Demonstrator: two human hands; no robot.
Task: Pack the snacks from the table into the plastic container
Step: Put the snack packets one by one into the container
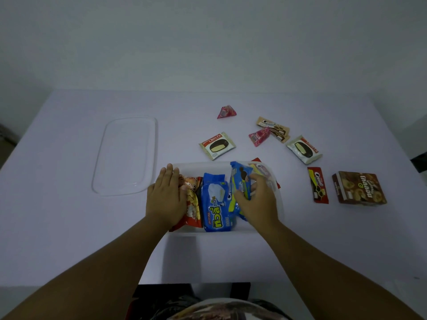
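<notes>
Clear plastic container (198, 166) under both hands: left hand (166, 197) flat on orange packet (193, 205), right hand (257, 199) gripping blue packet (241, 181); roughly half packed, seven snacks beyond the right hand remain, including the brown box (359, 188).

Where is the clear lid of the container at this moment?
The clear lid lies flat on the table, left of the plastic container and just beyond the left hand.

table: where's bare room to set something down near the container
Free: the table left of the container, below the clear lid; also the near edge by the forearms. Crowded: right and behind, with Choco Pie packs and the brown box.
</notes>
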